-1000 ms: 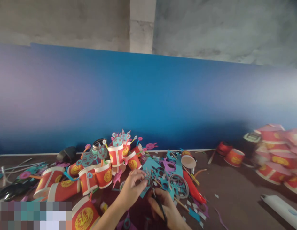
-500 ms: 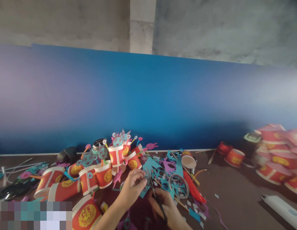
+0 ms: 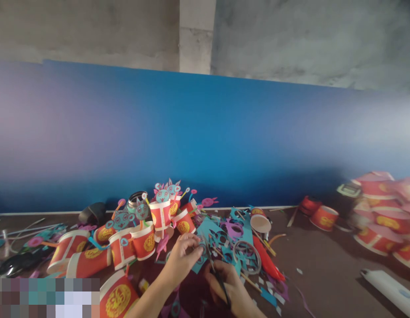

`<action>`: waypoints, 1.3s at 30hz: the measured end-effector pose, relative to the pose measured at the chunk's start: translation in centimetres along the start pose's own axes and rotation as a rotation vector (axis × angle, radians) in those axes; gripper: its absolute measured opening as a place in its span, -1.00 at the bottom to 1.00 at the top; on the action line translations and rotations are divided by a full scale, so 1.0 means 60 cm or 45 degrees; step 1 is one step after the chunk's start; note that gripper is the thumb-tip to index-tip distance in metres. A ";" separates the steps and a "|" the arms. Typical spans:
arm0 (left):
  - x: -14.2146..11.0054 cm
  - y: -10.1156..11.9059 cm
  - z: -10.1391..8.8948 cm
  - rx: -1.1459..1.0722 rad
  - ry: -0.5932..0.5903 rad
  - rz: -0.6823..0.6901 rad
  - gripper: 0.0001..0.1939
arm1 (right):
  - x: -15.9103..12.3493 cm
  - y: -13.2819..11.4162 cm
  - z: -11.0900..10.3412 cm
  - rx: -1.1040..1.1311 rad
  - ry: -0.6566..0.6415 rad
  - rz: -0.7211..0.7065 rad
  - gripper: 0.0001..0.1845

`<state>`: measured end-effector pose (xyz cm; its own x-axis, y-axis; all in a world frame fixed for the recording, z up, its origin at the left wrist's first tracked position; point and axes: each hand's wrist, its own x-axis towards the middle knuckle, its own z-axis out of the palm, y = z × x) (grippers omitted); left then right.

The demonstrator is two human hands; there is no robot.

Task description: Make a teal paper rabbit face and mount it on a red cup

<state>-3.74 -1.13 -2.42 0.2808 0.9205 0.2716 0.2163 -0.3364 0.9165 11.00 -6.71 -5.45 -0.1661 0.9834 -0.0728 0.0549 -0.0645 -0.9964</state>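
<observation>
Left hand [image 3: 185,255]: near the bottom centre of the view, thumb and fingers pinched closed on a blue paper piece.
Blue paper piece [image 3: 198,264]: between the two hands, at the left fingertips' 3 to 5 o'clock, with ring-like lines drawn on it.
Right hand [image 3: 224,282]: at the left hand's 4 o'clock, fingers curled closed around the handles of the scissors.
Scissors [image 3: 219,277]: black handles toward 5 o'clock, blades toward 11 o'clock, up against the paper piece; how far the blades are open, I cannot tell.
Scrap pile [image 3: 221,238]: from the hands' 12 round to 3 o'clock, cut blue paper with a purple scrap [image 3: 234,229] that has a round hole.
Tape roll [image 3: 247,257]: at 2 o'clock of the right hand, lying on the scraps.
Red tapered object [image 3: 266,261]: just beyond the tape roll, at its 3 o'clock.
Decorated cups [image 3: 143,242]: red and gold, from 8 to 12 o'clock of the left hand, some upright, some tipped, with coloured strips and blue animal-face cutouts [image 3: 162,195].
Open jar [image 3: 137,199]: at the left hand's 10 o'clock, behind cups.
Cup pile [image 3: 378,236]: far off at the right hand's 2 o'clock, blurred.
White device [image 3: 390,289]: at the right hand's 3 o'clock, flat on the dark table [image 3: 320,269].
</observation>
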 end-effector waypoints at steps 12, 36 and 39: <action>-0.001 0.004 -0.002 0.027 -0.044 -0.014 -0.78 | 0.001 0.004 0.000 0.031 -0.057 -0.036 -0.45; 0.001 0.005 -0.001 -0.093 -0.033 -0.088 -0.78 | -0.001 0.003 -0.004 0.007 -0.065 -0.013 -0.46; 0.001 0.007 -0.002 -0.078 -0.070 -0.077 -0.81 | -0.003 0.003 -0.005 0.026 -0.079 -0.015 -0.47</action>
<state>-3.74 -1.19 -2.00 0.3201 0.9260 0.2002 0.1772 -0.2662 0.9475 11.35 -6.82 -5.60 -0.2271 0.9718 -0.0628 0.0325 -0.0569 -0.9979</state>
